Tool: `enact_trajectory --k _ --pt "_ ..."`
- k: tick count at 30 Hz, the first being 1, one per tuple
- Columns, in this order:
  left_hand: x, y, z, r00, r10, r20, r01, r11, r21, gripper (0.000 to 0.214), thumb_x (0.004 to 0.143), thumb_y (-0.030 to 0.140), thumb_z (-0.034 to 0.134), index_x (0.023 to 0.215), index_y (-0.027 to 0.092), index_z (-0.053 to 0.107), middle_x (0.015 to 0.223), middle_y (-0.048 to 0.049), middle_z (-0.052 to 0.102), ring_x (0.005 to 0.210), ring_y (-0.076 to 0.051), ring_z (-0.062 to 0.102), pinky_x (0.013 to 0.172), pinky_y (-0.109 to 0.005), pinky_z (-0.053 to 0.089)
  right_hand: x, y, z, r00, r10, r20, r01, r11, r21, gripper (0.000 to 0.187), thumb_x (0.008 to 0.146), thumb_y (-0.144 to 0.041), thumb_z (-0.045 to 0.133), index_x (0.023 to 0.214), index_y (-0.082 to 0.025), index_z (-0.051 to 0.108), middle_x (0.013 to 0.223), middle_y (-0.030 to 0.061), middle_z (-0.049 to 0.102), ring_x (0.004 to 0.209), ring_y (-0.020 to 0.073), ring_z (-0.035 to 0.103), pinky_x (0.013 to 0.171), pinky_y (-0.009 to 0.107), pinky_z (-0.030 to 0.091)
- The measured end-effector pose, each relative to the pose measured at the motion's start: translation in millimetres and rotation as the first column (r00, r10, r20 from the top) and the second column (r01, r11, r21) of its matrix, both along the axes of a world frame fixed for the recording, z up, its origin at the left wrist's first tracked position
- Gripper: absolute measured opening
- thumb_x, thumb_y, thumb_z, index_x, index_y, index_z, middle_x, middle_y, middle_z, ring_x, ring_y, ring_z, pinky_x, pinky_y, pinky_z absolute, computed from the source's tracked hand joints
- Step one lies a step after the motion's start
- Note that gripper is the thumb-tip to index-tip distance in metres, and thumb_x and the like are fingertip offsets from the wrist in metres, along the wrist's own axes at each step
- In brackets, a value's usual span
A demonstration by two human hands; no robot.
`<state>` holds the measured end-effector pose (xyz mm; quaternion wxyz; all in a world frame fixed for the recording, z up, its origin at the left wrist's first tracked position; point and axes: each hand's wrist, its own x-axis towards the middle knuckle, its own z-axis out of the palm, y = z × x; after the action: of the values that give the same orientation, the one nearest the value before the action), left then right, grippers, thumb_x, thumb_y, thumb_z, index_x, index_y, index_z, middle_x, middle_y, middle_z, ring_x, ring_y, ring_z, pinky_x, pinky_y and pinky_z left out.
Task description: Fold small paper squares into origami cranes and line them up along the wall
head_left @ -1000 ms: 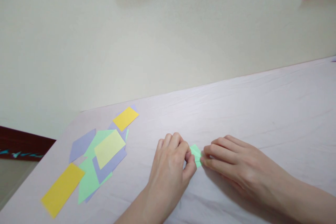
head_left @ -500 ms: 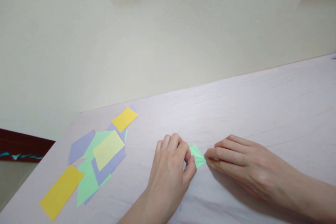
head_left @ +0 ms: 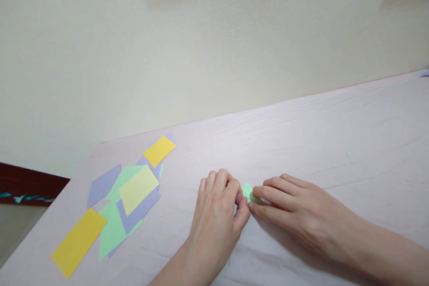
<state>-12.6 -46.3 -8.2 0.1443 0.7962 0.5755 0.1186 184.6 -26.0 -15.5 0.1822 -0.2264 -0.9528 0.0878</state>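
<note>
one small folded piece of green paper (head_left: pixel 247 188) lies on a pale counter (head_left: pixel 301 138), between a person's left hand (head_left: pixel 214 208) and right hand (head_left: pixel 298 210). the left fingers are curled, thumb and forefinger pinching the paper's left end; the right fingers reach over its right end, slightly parted, though whether they grip or only press i cannot tell. well to the left, yellow, purple and green sheets (head_left: pixel 139 190) overlap loosely.

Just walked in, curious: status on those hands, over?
Left hand, right hand both on green paper. Paper partly covered. Loose sheets at left, out of the way.
</note>
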Motion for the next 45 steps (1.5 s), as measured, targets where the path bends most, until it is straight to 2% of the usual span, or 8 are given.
enact_trajectory --k 6,12,25,32,35,45 --pt "-2.8 -3.5 -1.9 0.994 0.063 0.092 -0.064 0.998 0.005 0.013 0.086 0.009 0.051 0.087 0.021 0.045 0.093 -0.003 0.051 0.09 -0.023 0.045 0.08 -0.041 0.037 0.1 1.0 -1.2 1.0 -0.016 -0.026 0.016 1.0 -0.017 0.03 0.098 -0.013 0.038 0.109 -0.018 0.065 0.096 0.0085 0.065 0.082 0.0199 0.053 0.072 0.034 0.04" --pt "-7.6 -5.2 -2.8 0.99 0.011 0.142 -0.01 1.0 -0.007 0.019 0.088 0.007 0.046 0.099 0.022 0.05 0.102 -0.0034 0.052 0.096 -0.024 0.045 0.084 -0.043 0.036 -0.5 1.0 -1.6 1.0 -0.015 0.003 0.015 1.0 -0.018 0.028 0.096 -0.013 0.041 0.113 -0.019 0.063 0.099 0.0079 0.065 0.085 0.0211 0.053 0.073 0.035 0.039" --pt "-10.6 -2.8 3.2 0.97 0.011 0.244 0.012 0.996 -0.092 0.024 0.086 0.004 0.047 0.096 0.025 0.053 0.102 -0.0008 0.053 0.1 -0.021 0.047 0.088 -0.038 0.038 -5.2 -2.4 -3.5 0.996 -0.045 0.076 0.04 0.998 0.057 0.022 0.089 -0.014 0.051 0.108 -0.019 0.062 0.103 0.0085 0.063 0.086 0.0233 0.053 0.073 0.037 0.04" --pt "-7.9 -3.2 5.3 0.977 0.013 0.212 0.007 0.996 -0.094 0.022 0.083 0.004 0.05 0.092 0.024 0.053 0.102 -0.0014 0.054 0.098 -0.022 0.047 0.086 -0.038 0.038 -6.4 -2.1 -1.2 0.994 -0.044 0.1 0.03 0.991 0.132 0.022 0.087 -0.017 0.056 0.108 -0.019 0.062 0.104 0.0084 0.065 0.084 0.0234 0.052 0.071 0.037 0.039" --pt "-6.6 -2.8 6.9 0.978 0.019 0.208 0.001 0.995 -0.098 0.023 0.08 0.003 0.05 0.09 0.023 0.053 0.101 -0.0016 0.053 0.098 -0.022 0.047 0.085 -0.038 0.038 -9.1 -1.6 2.0 0.993 -0.048 0.106 0.031 0.987 0.159 0.017 0.086 -0.018 0.059 0.102 -0.019 0.063 0.105 0.0069 0.065 0.081 0.0228 0.052 0.069 0.037 0.038" --pt "-10.4 -2.8 3.0 0.977 0.02 0.213 -0.001 0.996 -0.089 0.021 0.08 0.004 0.05 0.091 0.023 0.053 0.099 -0.0016 0.053 0.097 -0.023 0.047 0.084 -0.04 0.037 -2.9 0.7 -0.4 0.99 -0.085 0.112 0.068 0.987 0.144 0.009 0.085 -0.015 0.058 0.091 -0.022 0.06 0.097 0.0048 0.066 0.081 0.0219 0.054 0.069 0.035 0.039"
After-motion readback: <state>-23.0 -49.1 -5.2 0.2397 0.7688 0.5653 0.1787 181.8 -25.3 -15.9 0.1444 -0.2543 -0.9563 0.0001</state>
